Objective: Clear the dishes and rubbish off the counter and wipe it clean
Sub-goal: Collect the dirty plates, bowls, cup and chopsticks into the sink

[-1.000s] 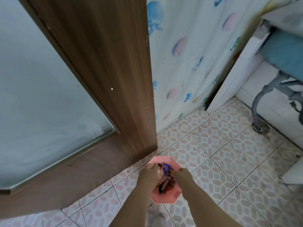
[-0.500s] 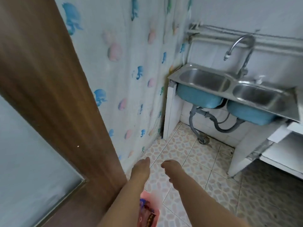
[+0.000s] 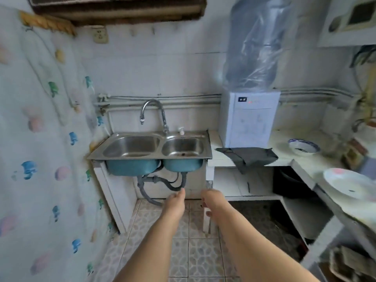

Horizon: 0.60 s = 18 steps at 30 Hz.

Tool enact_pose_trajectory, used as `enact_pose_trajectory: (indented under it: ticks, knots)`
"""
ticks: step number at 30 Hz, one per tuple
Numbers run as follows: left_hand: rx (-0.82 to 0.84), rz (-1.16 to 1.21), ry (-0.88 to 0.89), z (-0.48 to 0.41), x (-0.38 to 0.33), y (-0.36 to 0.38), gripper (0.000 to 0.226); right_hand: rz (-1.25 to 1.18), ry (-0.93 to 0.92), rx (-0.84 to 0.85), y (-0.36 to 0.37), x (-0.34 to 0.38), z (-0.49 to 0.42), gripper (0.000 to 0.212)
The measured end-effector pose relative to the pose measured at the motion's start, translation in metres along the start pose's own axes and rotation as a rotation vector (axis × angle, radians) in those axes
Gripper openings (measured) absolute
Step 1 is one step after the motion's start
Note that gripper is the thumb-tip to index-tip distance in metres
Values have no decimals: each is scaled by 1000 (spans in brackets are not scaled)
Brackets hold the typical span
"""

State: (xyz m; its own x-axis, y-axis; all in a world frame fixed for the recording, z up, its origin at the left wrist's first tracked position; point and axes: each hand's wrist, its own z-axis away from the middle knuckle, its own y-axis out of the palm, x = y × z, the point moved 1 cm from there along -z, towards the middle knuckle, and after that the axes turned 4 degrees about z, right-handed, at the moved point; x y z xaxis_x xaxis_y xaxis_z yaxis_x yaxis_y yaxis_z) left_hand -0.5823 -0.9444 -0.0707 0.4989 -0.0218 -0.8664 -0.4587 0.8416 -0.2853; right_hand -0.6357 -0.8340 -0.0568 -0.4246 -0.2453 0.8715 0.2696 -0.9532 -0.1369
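Observation:
My left hand (image 3: 175, 202) and my right hand (image 3: 210, 201) reach forward over the tiled floor, both holding nothing, fingers loose. A white counter (image 3: 284, 157) runs along the right. On it a grey cloth (image 3: 247, 156) drapes over the front edge, a blue-patterned bowl (image 3: 303, 146) sits further right, and a white plate (image 3: 350, 185) with a pink mark lies near the corner. A steel double sink (image 3: 150, 147) with a curved tap (image 3: 152, 115) stands left of the counter.
A water dispenser (image 3: 249, 119) with a plastic-wrapped bottle stands on the counter's left end. A patterned curtain (image 3: 40, 149) hangs along the left. Drain pipes (image 3: 160, 186) hang under the sink. Open shelves (image 3: 254, 186) sit under the counter.
My view swung up from the floor to the sink and counter. Both hands let go over the pink bin of rubbish, which is now out of sight. My arms stretch forward.

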Motion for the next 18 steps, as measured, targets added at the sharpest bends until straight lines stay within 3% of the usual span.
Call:
enact_pose_trajectory:
  ticks: [4,6,8,13,18]
  knots:
    - [146,21,121,26,-46,105,51,-68,-58,-121,-110,-1,-12,18]
    - [206,33,144,34,-55,141,50,-90,-48,-159,-150,-2,-12,7]
    - [257,4,169,40,-65,179,49,-95,-20,-216,-186,-6,-16,17]
    - [366,-26,203,56,-85,242,39,-211,50,-337,-252,-21,-19,16]
    - [512,-95,236,58,-104,306,49,-349,51,-440,-316,-34,-24,8]
